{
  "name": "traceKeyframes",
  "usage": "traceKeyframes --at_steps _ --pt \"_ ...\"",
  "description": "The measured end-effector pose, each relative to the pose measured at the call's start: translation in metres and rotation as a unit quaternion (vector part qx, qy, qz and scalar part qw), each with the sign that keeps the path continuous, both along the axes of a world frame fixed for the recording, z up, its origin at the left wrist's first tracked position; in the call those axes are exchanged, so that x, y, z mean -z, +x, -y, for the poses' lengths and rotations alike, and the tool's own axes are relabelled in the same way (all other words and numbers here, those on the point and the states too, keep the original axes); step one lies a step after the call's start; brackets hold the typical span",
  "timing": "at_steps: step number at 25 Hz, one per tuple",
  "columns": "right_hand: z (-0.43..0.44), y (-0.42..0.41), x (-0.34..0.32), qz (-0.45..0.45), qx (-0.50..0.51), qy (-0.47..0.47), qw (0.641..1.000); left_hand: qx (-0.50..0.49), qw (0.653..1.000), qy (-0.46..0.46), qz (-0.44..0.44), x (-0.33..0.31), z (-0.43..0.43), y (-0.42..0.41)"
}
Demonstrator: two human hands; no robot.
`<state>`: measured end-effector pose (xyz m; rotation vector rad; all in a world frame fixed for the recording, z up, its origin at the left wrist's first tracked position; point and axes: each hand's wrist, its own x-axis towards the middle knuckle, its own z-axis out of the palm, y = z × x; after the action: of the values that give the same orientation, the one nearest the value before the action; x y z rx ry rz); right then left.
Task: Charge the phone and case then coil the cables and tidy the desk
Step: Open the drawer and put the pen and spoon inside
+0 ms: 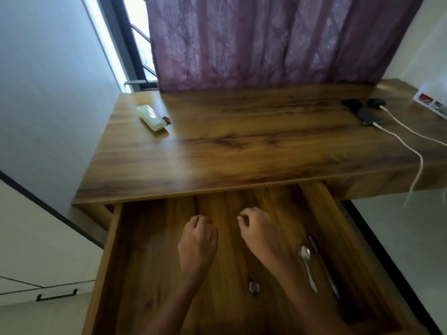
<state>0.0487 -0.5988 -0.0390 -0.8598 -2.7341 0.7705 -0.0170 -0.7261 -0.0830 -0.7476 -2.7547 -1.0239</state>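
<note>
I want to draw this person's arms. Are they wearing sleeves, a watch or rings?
Draw them bare. No sleeves show as far up as the picture goes, and the left hand and right hand have no gloves, watch or bracelet. I see no rings, though the picture is too blurry to rule out small ones.
</note>
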Motion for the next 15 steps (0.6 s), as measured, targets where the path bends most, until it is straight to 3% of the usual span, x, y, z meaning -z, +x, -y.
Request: traceKeyframes --at_steps 3,7,13,15 --pt "0.001 -0.080 -0.025 -0.053 -0.078 0.045 0.995 -0.059 0.996 0.034 -0.048 -0.040 0.001 -0.063" --pt "0.000 -0.204 -0.039 -0.080 -0.127 0.041 0.988 -0.096 0.994 0.024 -0.041 -0.066 0.000 -0.171" --pt "-0.037 -0.377 0.000 0.002 -0.193 0.029 0.981 -0.053 0.998 -0.030 -0.005 -0.060 -0.034 -0.332" --pt "-0.049 -0.411 0.019 -0.010 -0.207 0.030 0.978 -0.043 0.997 -0.057 0.005 -0.047 -0.044 -0.369"
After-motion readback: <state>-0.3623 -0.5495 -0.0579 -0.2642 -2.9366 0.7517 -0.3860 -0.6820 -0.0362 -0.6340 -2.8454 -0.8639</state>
